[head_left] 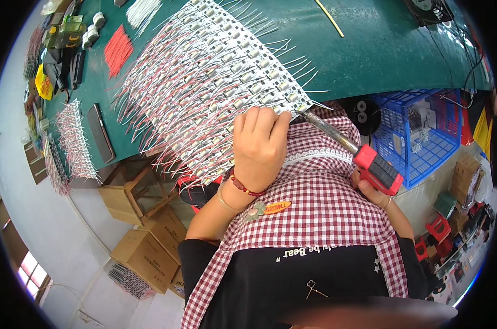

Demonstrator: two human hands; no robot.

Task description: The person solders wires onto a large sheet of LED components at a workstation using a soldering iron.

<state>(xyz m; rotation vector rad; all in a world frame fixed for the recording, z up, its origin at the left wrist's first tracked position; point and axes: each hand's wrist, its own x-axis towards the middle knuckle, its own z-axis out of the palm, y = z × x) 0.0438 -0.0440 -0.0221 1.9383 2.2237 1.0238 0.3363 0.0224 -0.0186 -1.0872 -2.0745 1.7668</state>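
Note:
A large panel of small white circuit boards (243, 60) lies on the green table, its near edge sticking out past the table. Rows of thin red and white wires fan out from it. My left hand (261, 145) is at the panel's near edge, fingers curled and pressed together; whatever they pinch is hidden beneath them. In my right hand (372, 193), partly behind the handle, is a soldering iron (377, 169) with a red and black grip. Its metal shaft slants up to the left, and its tip is at the panel's near right corner, beside my left fingers.
On the green table (363, 49) lie a bundle of red wires (118, 50), white wires (143, 13), a dark phone (100, 132) and a smaller wired panel (76, 142). A yellow stick (329, 18) lies farther back. Right stands a blue plastic crate (432, 164); cardboard boxes (144, 257) stand lower left.

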